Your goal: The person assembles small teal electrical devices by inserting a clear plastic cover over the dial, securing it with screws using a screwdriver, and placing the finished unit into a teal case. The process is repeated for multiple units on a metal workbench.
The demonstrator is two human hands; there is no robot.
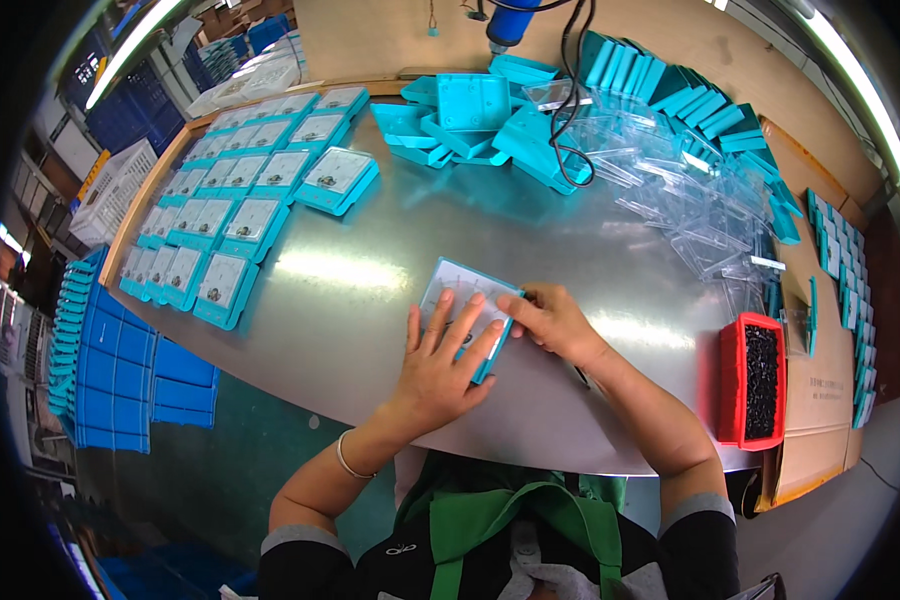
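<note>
Case (460,279), teal with pale face, sits inward from the middle of the table's (350,330) near edge. Your left hand (438,372) spreads open over the face; your right hand (558,320) pinches the right side. Probably light, stiff, slick, easily scratched: take hold by opposite teal walls.

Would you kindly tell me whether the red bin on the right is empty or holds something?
The red bin is not empty: small black pieces cover its visible inside; their depth cannot be told.
</note>
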